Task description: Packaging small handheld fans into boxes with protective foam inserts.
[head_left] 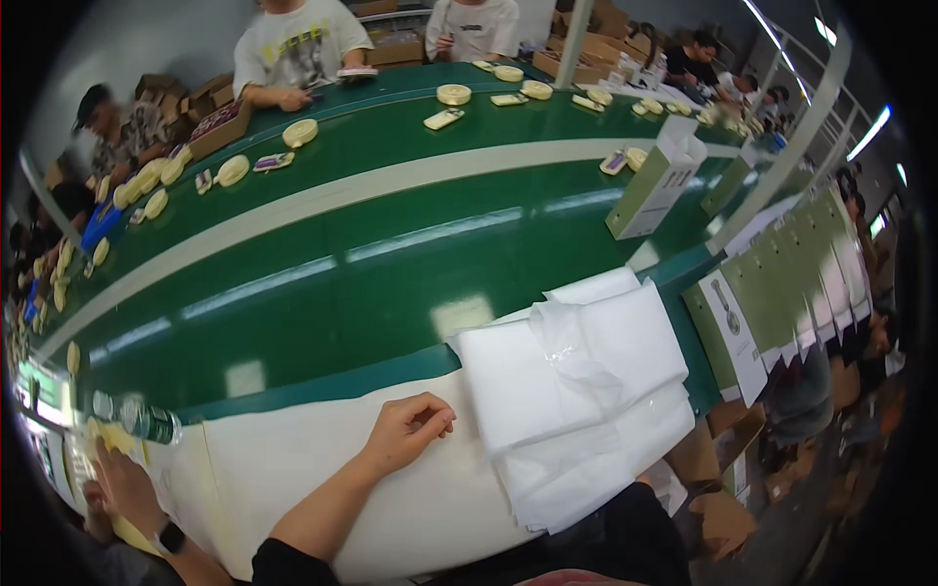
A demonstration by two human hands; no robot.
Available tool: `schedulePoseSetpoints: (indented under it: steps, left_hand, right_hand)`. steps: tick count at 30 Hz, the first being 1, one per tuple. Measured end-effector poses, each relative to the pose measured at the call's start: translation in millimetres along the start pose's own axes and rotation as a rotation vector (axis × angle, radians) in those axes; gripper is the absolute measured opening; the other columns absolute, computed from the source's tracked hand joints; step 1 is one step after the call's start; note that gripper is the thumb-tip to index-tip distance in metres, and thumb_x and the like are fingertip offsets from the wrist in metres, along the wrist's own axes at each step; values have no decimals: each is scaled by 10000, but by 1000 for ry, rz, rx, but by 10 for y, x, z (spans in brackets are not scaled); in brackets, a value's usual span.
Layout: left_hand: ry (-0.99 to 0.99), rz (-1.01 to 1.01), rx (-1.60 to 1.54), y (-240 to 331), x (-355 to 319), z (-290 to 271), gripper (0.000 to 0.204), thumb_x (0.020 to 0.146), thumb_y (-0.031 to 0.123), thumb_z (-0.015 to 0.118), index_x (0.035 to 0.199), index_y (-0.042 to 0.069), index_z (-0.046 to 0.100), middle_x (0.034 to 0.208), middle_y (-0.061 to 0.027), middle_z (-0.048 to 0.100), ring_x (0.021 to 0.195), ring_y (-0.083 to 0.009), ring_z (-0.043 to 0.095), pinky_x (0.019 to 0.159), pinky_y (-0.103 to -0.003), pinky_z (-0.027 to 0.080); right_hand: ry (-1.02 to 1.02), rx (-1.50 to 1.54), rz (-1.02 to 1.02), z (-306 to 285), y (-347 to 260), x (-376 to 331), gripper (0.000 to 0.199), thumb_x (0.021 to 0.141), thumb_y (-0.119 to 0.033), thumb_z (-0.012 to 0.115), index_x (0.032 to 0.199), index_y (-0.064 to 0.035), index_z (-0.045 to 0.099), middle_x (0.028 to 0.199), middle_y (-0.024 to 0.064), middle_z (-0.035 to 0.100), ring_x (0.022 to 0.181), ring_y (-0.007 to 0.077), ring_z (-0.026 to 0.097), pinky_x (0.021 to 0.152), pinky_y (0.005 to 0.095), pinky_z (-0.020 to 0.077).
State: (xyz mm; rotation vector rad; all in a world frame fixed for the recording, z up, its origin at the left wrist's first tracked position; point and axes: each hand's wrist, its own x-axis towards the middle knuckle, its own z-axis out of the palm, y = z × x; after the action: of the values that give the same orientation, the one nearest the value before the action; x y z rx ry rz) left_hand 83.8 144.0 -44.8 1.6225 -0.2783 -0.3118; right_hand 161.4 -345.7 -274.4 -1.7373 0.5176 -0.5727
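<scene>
Resting our left hand [405, 432] on white work surface [293, 469], fingers curled loosely, thumb meeting fingertips, whether anything pinched between them we are not able to tell. Stack of white translucent plastic bags [576, 391] lying just beside hand, to its right, overhanging surface edge. Our right hand not showing. Green conveyor belt [371, 254] running beyond, carrying round cream-coloured discs [300, 132].

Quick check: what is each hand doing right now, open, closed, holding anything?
Left hand: loosely curled, thumb against fingertips, resting on the white table; whether it pinches anything cannot be told.
Right hand: not in view.
</scene>
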Motion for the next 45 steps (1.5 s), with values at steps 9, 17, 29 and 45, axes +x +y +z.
schedulePoseSetpoints:
  steps: [9,17,29,45]
  left_hand:
    - [62,-19,-111,-39,-22,6,88,911,41,537,888,-15,602,820,-79,644,737,-132,622,659,-243,510]
    - [120,-4,-75,-38,51,-11,85,913,32,528,910,-15,598,841,-79,642,753,-133,621,664,-248,515]
    - [471,-23,314,71,225,254,115,912,81,536,887,-15,593,778,-62,642,661,-107,588,560,-222,468]
    - [1377,253,1501,254,-1210,69,309,837,173,631,1093,9,579,1141,-173,566,1074,-337,506,937,-440,378]
  right_hand:
    - [131,-16,40,-149,713,-666,271,954,-175,466,1148,14,492,1098,115,557,976,218,543,845,333,441]
    - [25,29,-88,449,793,-372,276,953,-178,468,1147,15,501,1100,119,566,974,218,550,839,332,446]
    - [-71,82,-334,403,478,48,283,950,-183,472,1147,17,514,1103,124,580,972,218,560,831,330,454]
    - [-216,-82,50,-1141,855,-1499,262,955,-190,475,1111,7,550,1011,109,631,868,199,600,764,315,474]
